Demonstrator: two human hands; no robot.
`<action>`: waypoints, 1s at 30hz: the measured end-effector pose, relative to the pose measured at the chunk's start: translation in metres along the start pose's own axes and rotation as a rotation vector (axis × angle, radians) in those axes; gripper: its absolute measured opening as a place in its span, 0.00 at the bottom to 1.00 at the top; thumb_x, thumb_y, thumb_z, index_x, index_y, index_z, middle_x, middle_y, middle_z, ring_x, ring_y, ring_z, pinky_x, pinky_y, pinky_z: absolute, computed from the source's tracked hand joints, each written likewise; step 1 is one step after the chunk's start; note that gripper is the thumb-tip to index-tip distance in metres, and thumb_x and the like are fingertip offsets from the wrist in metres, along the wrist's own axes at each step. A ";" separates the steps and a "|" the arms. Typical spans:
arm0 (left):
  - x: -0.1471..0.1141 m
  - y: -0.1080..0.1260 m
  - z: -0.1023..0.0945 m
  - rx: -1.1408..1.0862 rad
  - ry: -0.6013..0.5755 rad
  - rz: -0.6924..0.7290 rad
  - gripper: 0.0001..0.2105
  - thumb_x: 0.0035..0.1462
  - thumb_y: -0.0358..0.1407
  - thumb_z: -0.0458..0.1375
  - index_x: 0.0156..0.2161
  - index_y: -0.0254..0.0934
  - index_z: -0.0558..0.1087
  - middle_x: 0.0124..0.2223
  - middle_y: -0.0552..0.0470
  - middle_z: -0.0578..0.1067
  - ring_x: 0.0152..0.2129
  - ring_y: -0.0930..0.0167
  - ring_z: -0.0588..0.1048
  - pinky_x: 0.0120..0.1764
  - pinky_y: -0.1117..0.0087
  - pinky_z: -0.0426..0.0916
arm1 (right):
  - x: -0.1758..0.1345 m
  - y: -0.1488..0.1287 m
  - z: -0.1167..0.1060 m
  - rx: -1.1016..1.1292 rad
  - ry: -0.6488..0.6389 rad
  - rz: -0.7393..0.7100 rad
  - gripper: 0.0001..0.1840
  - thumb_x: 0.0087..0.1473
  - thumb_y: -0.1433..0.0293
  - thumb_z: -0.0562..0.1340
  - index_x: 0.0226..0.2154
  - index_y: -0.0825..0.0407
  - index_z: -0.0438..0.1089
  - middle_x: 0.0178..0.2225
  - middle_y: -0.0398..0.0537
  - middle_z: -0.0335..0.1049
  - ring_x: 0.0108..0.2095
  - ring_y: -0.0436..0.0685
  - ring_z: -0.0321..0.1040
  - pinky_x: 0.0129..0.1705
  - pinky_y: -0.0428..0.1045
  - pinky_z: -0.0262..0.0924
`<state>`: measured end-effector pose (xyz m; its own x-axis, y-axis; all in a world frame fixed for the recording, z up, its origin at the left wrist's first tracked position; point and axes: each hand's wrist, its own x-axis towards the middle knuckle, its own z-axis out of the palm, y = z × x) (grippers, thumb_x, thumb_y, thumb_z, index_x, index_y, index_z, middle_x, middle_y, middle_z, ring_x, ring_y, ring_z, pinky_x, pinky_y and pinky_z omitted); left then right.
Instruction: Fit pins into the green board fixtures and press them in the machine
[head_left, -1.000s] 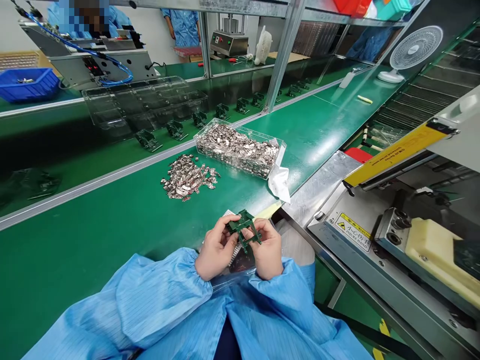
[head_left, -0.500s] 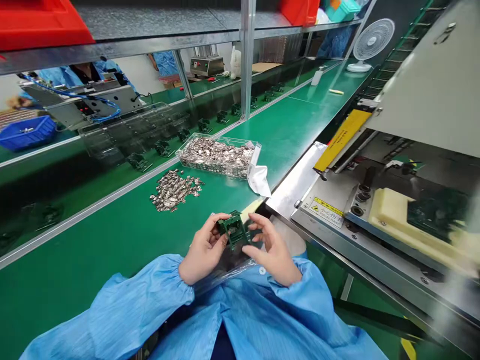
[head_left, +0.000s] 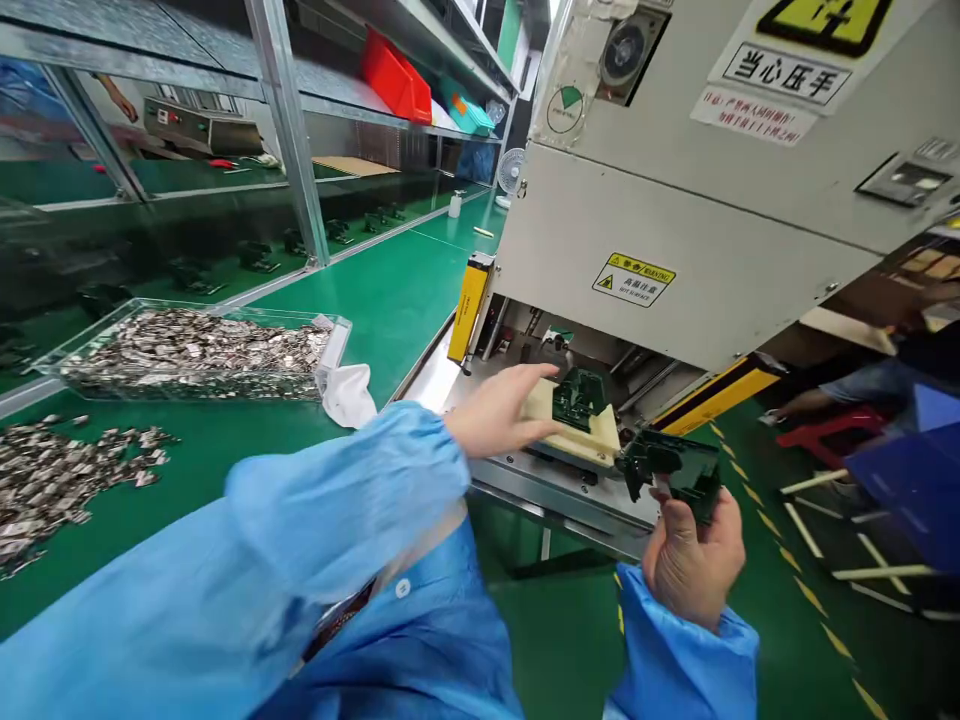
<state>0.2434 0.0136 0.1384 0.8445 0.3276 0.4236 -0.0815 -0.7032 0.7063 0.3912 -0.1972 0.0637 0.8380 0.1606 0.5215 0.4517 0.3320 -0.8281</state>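
My right hand (head_left: 696, 560) grips a dark green plastic housing (head_left: 679, 465) with thumb and fingers, held up to the right of the press. My left hand (head_left: 502, 410) is stretched over the press bed, thumb and fingers apart, with nothing in it. Its fingertips are beside a cream fixture (head_left: 541, 405). In that fixture sits another dark green plastic part (head_left: 579, 398); I cannot tell whether my fingers touch either.
A grey press (head_left: 675, 240) with warning labels rises above the fixture, flanked by yellow guards (head_left: 469, 310). On the green bench stand a clear tray (head_left: 202, 392) of small metal pieces and a loose metal heap (head_left: 67, 475). At far right, a person's arm (head_left: 855, 390) shows near a blue bin (head_left: 911, 470).
My view has swung right to the press. The green housing, held in my left hand before, is in my right hand now. My left hand has moved to the fixture.
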 end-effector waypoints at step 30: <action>-0.117 -0.094 -0.042 -0.171 -0.288 -0.478 0.33 0.39 0.44 0.70 0.53 0.42 0.71 0.68 0.40 0.56 0.65 0.55 0.56 0.63 0.57 0.55 | 0.040 0.046 -0.095 -0.988 -0.234 0.340 0.36 0.49 0.39 0.56 0.39 0.54 0.71 0.35 0.57 0.74 0.37 0.71 0.71 0.40 0.64 0.67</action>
<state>0.1297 0.0679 0.0468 0.9164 0.3821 -0.1190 0.2800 -0.3998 0.8728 0.4748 -0.2638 0.0274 0.9343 0.3125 0.1718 0.3416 -0.6464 -0.6823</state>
